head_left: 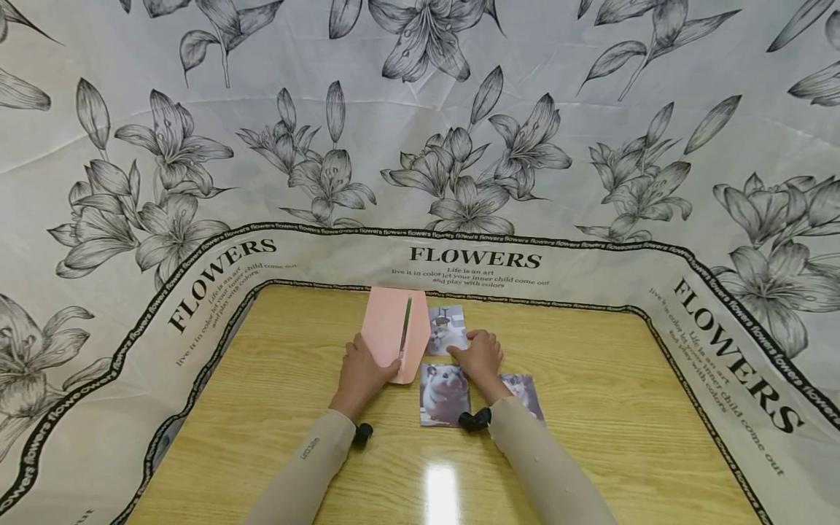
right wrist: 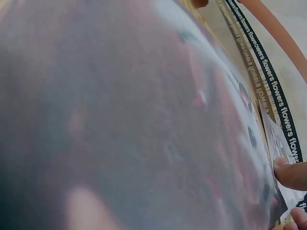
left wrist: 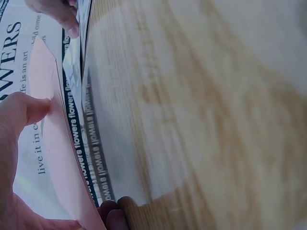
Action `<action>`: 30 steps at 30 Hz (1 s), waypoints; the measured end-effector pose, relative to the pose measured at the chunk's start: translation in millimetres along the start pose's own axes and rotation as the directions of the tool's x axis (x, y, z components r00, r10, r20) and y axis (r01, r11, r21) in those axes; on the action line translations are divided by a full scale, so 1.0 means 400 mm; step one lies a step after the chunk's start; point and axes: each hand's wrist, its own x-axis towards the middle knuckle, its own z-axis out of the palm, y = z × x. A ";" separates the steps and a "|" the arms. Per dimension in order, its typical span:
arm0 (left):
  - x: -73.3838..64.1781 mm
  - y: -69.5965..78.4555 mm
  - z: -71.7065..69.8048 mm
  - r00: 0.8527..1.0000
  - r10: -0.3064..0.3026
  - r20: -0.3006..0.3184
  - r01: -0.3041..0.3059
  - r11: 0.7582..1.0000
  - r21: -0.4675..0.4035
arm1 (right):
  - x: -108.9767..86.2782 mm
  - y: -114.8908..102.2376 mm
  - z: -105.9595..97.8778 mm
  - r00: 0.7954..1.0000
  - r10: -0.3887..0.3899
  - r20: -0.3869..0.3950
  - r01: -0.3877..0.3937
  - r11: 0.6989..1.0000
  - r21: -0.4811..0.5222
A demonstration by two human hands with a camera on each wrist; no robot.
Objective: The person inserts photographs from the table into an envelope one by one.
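Observation:
My left hand (head_left: 366, 372) grips a pink envelope (head_left: 383, 328) by its near end. In the left wrist view, the thumb lies on its face and fingertips show beneath its lower edge. A narrow green-and-dark strip (head_left: 407, 321) runs lengthwise along the envelope; I cannot tell what it is. Just to the right, my right hand (head_left: 482, 359) pinches a photo card (head_left: 446, 329) at its right near corner. The right wrist view shows the thumb pressed on this card (right wrist: 276, 136). Below it lies a hamster photo card (head_left: 442, 394), and another animal photo card (head_left: 528, 394) is partly hidden by the right wrist.
Everything lies on a wooden table (head_left: 295, 364) with light glare near its front. A white cloth printed with flowers and lettering (head_left: 472, 259) rises around the back and sides. Black wrist devices (head_left: 475, 419) sit close to the cards.

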 end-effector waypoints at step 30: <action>0.002 -0.001 0.002 1.000 -0.011 -0.003 0.011 1.000 -0.012 | 0.017 0.013 -0.043 0.996 -0.010 0.087 -0.006 0.984 0.180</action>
